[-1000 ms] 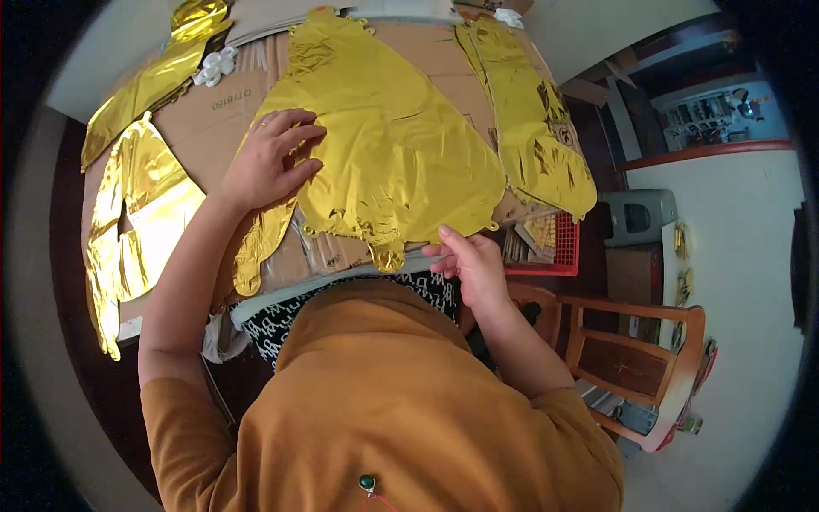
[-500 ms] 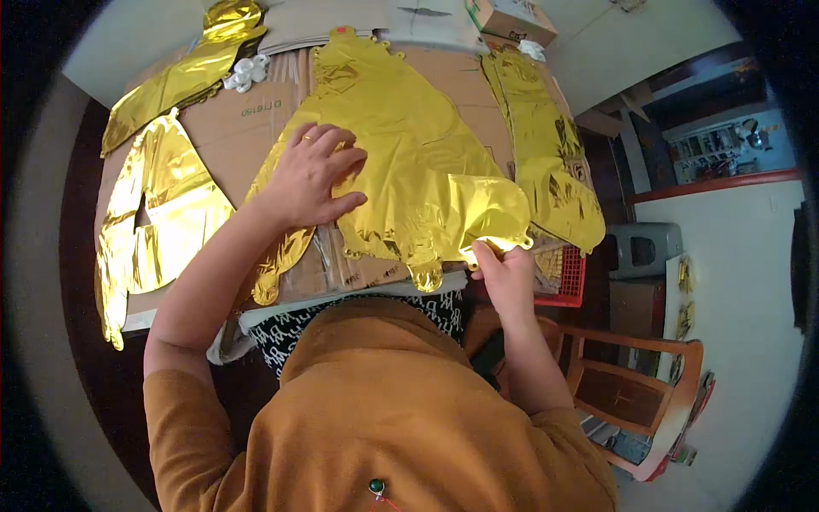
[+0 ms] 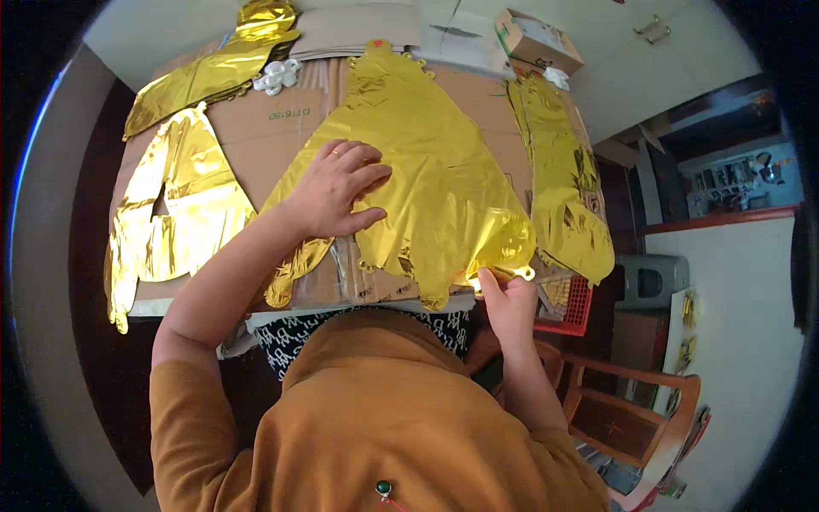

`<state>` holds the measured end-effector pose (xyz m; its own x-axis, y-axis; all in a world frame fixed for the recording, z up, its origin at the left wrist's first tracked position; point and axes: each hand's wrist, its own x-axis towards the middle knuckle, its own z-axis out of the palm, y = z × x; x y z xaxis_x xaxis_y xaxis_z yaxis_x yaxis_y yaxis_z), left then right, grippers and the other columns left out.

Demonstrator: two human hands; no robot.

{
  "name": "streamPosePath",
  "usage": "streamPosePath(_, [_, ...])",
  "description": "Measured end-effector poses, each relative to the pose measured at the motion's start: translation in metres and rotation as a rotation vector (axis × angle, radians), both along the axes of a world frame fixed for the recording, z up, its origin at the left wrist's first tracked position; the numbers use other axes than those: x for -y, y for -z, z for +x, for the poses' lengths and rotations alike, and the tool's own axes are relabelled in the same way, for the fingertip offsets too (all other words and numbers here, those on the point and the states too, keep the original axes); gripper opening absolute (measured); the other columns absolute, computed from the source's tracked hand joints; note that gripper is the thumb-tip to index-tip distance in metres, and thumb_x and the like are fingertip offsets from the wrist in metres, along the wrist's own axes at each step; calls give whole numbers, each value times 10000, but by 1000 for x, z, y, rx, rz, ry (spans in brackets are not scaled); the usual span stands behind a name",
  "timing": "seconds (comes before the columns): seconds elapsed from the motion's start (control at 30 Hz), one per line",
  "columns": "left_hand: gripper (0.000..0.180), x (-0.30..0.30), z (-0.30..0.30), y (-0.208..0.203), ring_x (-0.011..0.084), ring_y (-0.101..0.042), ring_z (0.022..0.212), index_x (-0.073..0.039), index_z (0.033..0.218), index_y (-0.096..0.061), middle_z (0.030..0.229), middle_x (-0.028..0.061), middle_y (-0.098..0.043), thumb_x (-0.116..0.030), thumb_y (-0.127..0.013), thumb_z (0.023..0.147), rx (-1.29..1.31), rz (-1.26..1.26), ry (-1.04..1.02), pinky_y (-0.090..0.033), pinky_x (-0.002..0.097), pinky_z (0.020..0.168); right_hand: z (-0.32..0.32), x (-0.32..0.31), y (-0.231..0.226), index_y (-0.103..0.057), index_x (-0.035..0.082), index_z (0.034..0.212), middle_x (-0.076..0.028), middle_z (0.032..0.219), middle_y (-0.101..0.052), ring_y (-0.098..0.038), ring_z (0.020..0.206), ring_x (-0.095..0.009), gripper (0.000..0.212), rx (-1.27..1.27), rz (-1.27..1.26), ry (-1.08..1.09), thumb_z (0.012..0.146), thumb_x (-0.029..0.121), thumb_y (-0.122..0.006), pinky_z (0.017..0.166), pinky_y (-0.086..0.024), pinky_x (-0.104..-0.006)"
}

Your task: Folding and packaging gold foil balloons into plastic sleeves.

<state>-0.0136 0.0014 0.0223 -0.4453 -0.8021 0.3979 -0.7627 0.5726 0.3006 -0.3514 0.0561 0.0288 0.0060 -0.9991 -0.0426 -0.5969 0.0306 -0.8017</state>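
A large flat gold foil balloon [image 3: 409, 145] lies spread over the cardboard-covered table in front of me. Its far end narrows to a tab with a red mark, and small loops line its edges. My left hand [image 3: 339, 188], fingers apart and slightly bent, is over the balloon's left side; whether the palm presses on it I cannot tell. At the near right corner my right hand [image 3: 509, 305] pinches the foil edge between thumb and fingers. The foil just beyond that pinch is bent up and shiny.
More gold foil balloons lie around: a bright one [image 3: 192, 183] at left, a folded one [image 3: 205, 72] at far left, a stack [image 3: 563, 179] at right. White clustered pieces [image 3: 277, 77], a cardboard box [image 3: 537, 43], a red basket [image 3: 578, 309] and a wooden chair [image 3: 627, 418] surround the table.
The whole view has shifted, so the table sits slightly lower and further right. The raised foil by my right hand has changed its fold; both hands keep much the same pose.
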Motion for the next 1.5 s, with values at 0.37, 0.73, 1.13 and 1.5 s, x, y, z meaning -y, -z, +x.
streamPosePath(0.37, [604, -1, 1, 2, 352, -549, 1177, -82, 1238, -643, 1216, 148, -583, -427, -780, 761, -1, -6, -34, -367, 503, 1088, -8, 1, 11, -697, -80, 735, -56, 562, -643, -575, 526, -100, 384, 61, -55, -17, 912, 257, -752, 524, -449, -324])
streamPosePath(0.73, [581, 0, -3, 3, 346, -558, 1161, -75, 1229, -652, 1212, 140, -591, -391, -784, 759, -10, -8, -55, -371, 502, 1083, -1, 1, 4, -710, -67, 852, -68, 666, -685, -584, 604, -86, 301, 208, -101, -4, 922, 223, -748, 575, -470, -303])
streamPosePath(1.13, [714, -5, -8, -4, 357, -535, 1237, -83, 1297, -612, 1277, 145, -576, -497, -785, 741, 52, 28, -53, -338, 535, 1129, -1, -4, 3, -705, -33, 914, -146, 823, -740, -706, 672, -196, 165, 28, -237, 13, 881, 115, -770, 647, -542, -314])
streamPosePath(1.5, [708, -3, -10, 4, 346, -529, 1266, -106, 1303, -614, 1300, 123, -575, -471, -789, 721, 82, 46, -93, -305, 582, 1158, 50, -3, 11, -651, 31, 973, -134, 1141, -666, -659, 1103, -319, 232, -191, -759, -559, 767, 73, -750, 1019, -493, -491])
